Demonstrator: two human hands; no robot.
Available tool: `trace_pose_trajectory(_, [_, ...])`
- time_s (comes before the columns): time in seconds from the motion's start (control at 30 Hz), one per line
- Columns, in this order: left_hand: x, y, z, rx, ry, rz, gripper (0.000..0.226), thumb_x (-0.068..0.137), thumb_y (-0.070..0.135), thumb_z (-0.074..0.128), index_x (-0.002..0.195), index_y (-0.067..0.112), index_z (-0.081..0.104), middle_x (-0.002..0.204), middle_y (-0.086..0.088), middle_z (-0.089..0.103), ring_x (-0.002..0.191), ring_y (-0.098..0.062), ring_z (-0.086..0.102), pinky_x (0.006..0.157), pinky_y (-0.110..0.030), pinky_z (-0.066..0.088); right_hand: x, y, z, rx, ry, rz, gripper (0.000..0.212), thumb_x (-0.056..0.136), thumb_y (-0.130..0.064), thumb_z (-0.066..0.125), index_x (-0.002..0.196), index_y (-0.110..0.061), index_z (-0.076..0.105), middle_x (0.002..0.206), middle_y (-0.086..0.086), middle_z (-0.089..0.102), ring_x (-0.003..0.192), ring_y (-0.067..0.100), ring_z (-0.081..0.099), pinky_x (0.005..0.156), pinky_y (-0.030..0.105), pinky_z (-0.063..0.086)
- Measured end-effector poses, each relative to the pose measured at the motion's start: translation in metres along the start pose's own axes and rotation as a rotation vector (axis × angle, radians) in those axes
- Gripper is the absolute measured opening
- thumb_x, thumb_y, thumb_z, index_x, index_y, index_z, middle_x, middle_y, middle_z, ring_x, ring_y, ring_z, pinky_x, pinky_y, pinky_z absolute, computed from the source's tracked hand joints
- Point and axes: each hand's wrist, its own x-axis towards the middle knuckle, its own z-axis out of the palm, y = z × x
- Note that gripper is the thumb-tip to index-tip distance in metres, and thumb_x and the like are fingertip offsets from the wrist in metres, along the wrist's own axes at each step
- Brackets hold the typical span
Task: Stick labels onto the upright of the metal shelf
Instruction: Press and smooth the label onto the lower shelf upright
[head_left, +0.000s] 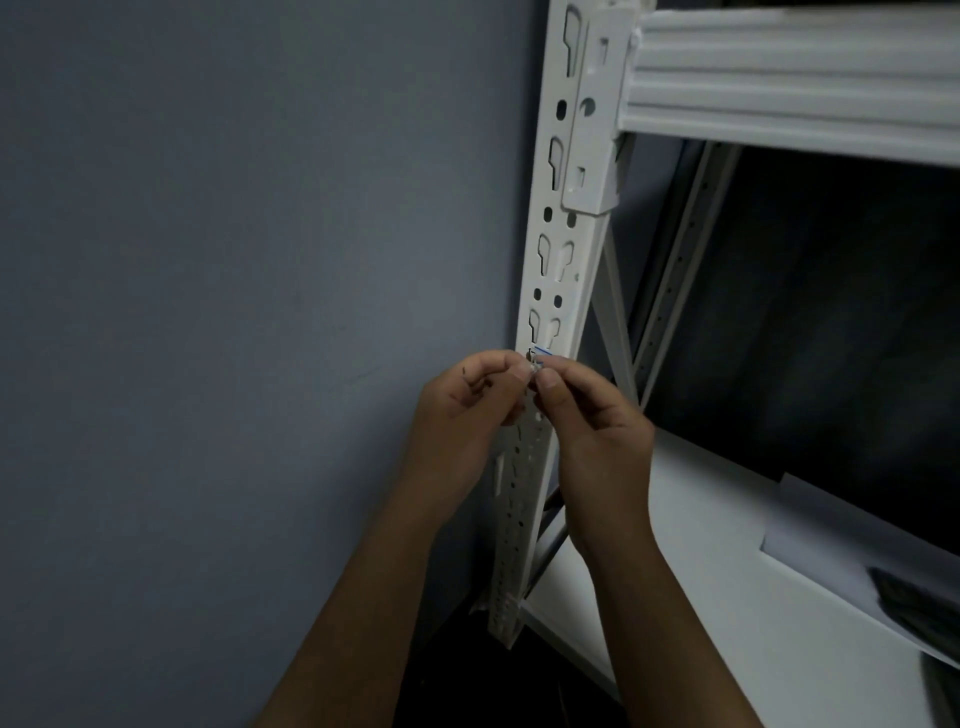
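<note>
**Label held at the front face of the shelf upright, not yet confirmed stuck**

The grey wall (208, 312) fills the left of the view. The white metal shelf (779, 78) stands against it at the right, a ribbed cross beam at the top and a lower shelf board (701, 545) beneath, carrying a sheet of paper (831, 530) and a dark object cut off by the right edge of the view. The interior behind is dark.

The upright (563, 260) runs down the shelf's left front corner, punched with keyhole slots and round holes. A beam bracket (592, 130) hooks into its upper slots.

Both forearms rise from the bottom of the view and meet in front of the upright, about midway down its visible length. The left hand (462, 415) and right hand (597, 415) each pinch, thumb against forefinger, a small label (537, 358) with a blue line showing at its top edge. It sits at or just off the upright's front face, below a pair of slots; contact cannot be confirmed.

Judgement: the two-handed pinch most likely serves either to peel the backing or to square the label before pressing. The slots limit the flat metal available for adhesion. The hands themselves hide most of the label and the face behind it.
</note>
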Motion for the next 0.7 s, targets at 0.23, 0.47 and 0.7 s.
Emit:
trace_pose_trajectory(0.23, [-0.003, 0.003, -0.006, 0.122, 0.03, 0.022, 0.02, 0.088, 0.009, 0.061, 0.083, 0.026, 0.069, 0.07, 0.017, 0.068, 0.068, 0.005, 0.061, 0.065, -0.01, 0.047, 0.001, -0.001, -0.004, -0.116, -0.023, -0.059, 0.018, 0.087, -0.003, 0.065, 0.09, -0.019, 0.071, 0.088, -0.006, 0.072, 0.085, 0.003, 0.068, 0.077, 0.013, 0.051])
trace_pose_trajectory(0.47, [-0.004, -0.012, -0.016, 0.677, 0.046, 0.383, 0.021, 0.089, 0.033, 0.057, 0.097, 0.02, 0.071, 0.081, 0.006, 0.064, 0.077, -0.008, 0.059, 0.067, -0.022, 0.05, 0.002, 0.006, -0.002, -0.215, -0.013, -0.045, 0.013, 0.089, -0.006, 0.063, 0.091, -0.015, 0.071, 0.089, -0.002, 0.071, 0.088, 0.005, 0.067, 0.08, 0.014, 0.052])
trace_pose_trajectory(0.7, [-0.004, -0.015, -0.01, 0.504, 0.173, 0.321, 0.016, 0.087, 0.016, 0.065, 0.088, 0.032, 0.068, 0.082, 0.007, 0.064, 0.076, -0.005, 0.06, 0.067, -0.008, 0.043, 0.006, 0.007, 0.001, 0.441, 0.024, 0.447, 0.016, 0.092, -0.009, 0.058, 0.104, -0.001, 0.066, 0.093, 0.011, 0.067, 0.081, 0.012, 0.065, 0.075, 0.022, 0.056])
